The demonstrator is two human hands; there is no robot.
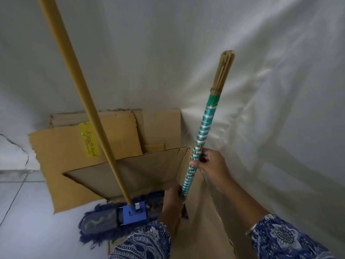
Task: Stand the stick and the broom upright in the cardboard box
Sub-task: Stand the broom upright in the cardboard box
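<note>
A broom (pixel 202 131) with a teal-and-white wrapped handle stands nearly upright, its bare bundled stick end on top. My right hand (pixel 211 163) grips the handle at mid-height and my left hand (pixel 171 204) grips it lower down; the bottom end is hidden behind that hand. The broom is at the right side of an open cardboard box (pixel 130 172). A long yellow stick (pixel 84 86) leans up to the upper left from a blue mop head (pixel 104 221) at the box's near-left edge. I cannot tell whether the mop head is inside the box.
White cloth (pixel 242 71) hangs as a wall behind and to the right of the box. Flat cardboard sheets, one with a yellow label (pixel 87 139), lean behind the box. Pale tiled floor (pixel 22 212) lies to the left.
</note>
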